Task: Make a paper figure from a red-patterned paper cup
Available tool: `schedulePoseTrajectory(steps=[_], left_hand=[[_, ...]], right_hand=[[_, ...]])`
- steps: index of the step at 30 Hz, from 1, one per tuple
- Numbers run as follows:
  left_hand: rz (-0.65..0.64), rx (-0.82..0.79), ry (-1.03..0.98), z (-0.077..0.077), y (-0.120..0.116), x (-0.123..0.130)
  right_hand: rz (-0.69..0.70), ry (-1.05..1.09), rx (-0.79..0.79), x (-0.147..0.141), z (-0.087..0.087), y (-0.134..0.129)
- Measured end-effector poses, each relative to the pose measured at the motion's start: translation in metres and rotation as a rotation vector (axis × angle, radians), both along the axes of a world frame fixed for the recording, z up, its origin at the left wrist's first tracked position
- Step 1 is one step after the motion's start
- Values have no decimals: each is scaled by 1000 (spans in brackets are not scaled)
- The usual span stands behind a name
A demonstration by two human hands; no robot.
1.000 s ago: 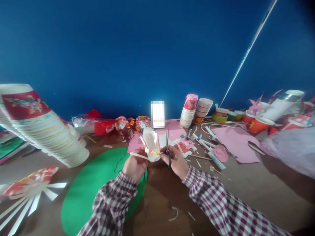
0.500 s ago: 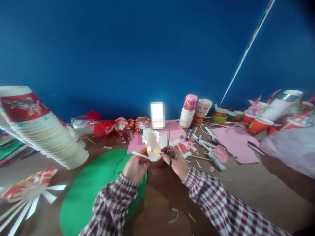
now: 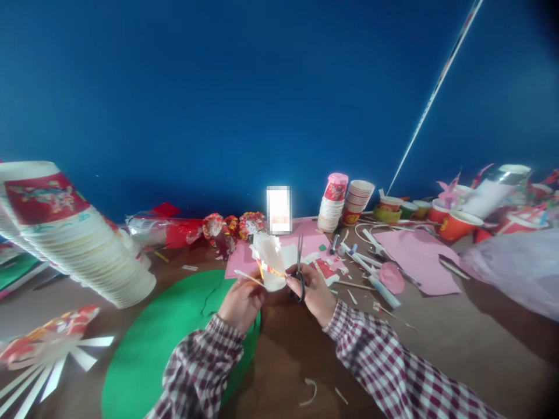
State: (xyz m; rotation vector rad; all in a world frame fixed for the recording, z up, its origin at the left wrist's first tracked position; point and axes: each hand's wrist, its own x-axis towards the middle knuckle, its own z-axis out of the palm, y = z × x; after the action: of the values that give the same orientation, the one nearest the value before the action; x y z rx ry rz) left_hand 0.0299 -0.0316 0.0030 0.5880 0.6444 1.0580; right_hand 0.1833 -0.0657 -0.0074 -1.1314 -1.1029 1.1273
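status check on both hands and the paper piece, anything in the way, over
Left hand on cut white paper cup; right hand holding black-handled scissors. Both hands touching cup. No obstruction visible between hands and cup.

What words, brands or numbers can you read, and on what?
No text is readable.
Orange cup: yellow mark, too blurred.
Right stack of the back pair: yellow mark, too small.
Held paper piece: printed band, too small.
Diagonal strip: dark marks, too blurred.
White patch: pixelated, illegible.

Left hand [image 3: 243, 301] and right hand [image 3: 315, 290] close together, fingers curled, both forearms angling inward.
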Motion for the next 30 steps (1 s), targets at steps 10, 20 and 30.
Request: schedulePoseTrajectory(steps=[10, 20, 30], left_hand=[[-87, 38, 55, 0, -5, 1], [-166, 1, -25, 2, -8, -1], [-199, 20, -67, -2, -7, -2]], right_hand=[[-11, 101, -12, 0, 1, 1], [5, 138, 1, -1, 1, 1], [-26, 114, 26, -1, 0, 0]])
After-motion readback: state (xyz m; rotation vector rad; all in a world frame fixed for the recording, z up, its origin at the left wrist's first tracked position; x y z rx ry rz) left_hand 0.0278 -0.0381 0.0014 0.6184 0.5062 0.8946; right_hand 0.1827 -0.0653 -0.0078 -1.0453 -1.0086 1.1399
